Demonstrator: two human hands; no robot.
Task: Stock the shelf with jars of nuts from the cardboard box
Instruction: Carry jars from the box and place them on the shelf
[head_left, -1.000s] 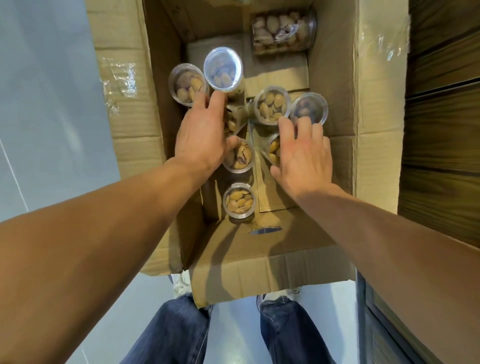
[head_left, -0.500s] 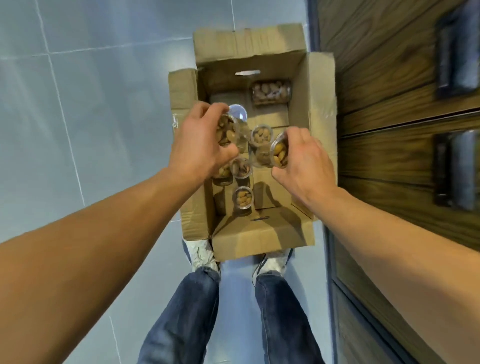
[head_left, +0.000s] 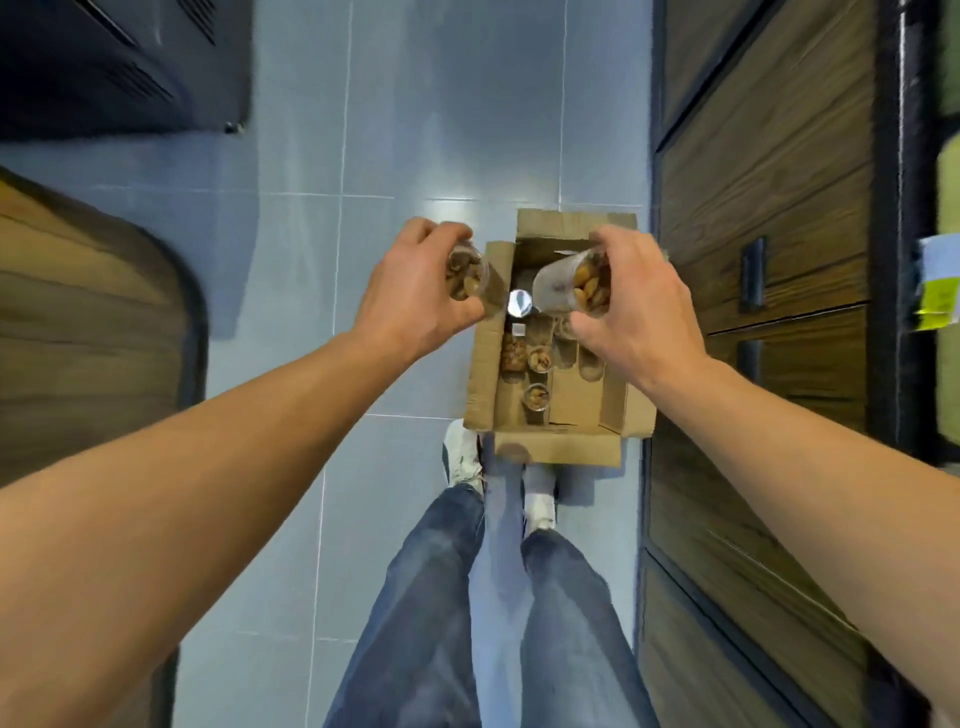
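Observation:
An open cardboard box (head_left: 480, 374) stands on the tiled floor in front of my feet. Several clear jars of nuts (head_left: 537, 397) remain upright inside it. My left hand (head_left: 415, 299) is raised high above the box's left flap and grips a clear jar of nuts (head_left: 465, 273). My right hand (head_left: 636, 312) is raised over the box's right side and holds a second clear jar of nuts (head_left: 574, 283), tilted on its side. Fingers cover part of each jar.
A dark wooden shelf unit (head_left: 753, 234) with black handles rises along the right, close to the box. A wooden counter with a rounded corner (head_left: 88, 322) is at the left. A dark cabinet (head_left: 119, 62) sits at the top left. My legs and shoes (head_left: 462, 457) stand behind the box.
Both hands closed on jars inside the box, then lifted them out and up. The view has pulled far back from the box as I rose.

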